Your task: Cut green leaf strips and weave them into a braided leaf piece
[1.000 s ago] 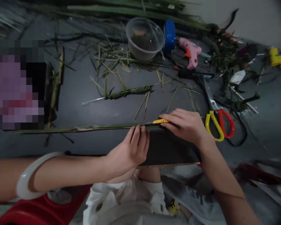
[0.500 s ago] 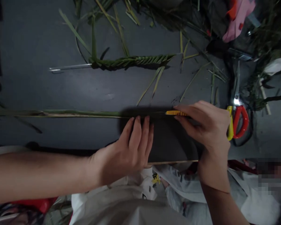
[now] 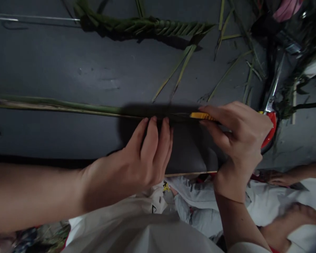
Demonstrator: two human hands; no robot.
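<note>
A long green leaf strip (image 3: 68, 107) with a pale, brownish edge lies across the grey table and runs out of view at the left. The fingertips of my left hand (image 3: 139, 158) press on its right end, fingers stretched out side by side. My right hand (image 3: 234, 133) pinches a yellow utility knife (image 3: 201, 115). The thin blade points left toward the strip, just right of my left fingertips. Shadow under my hands hides whether blade and leaf touch.
A braided green leaf piece (image 3: 147, 27) on a metal rod lies farther back. Scissors with a red handle (image 3: 270, 130) rest behind my right hand. Thin leaf scraps (image 3: 230, 70) are scattered about. Another person's arm (image 3: 305, 172) shows at the lower right.
The view has shifted, so the braided piece sits higher and closer. The knife and my right hand are slightly farther from my left fingertips. Both hands keep their hold.
</note>
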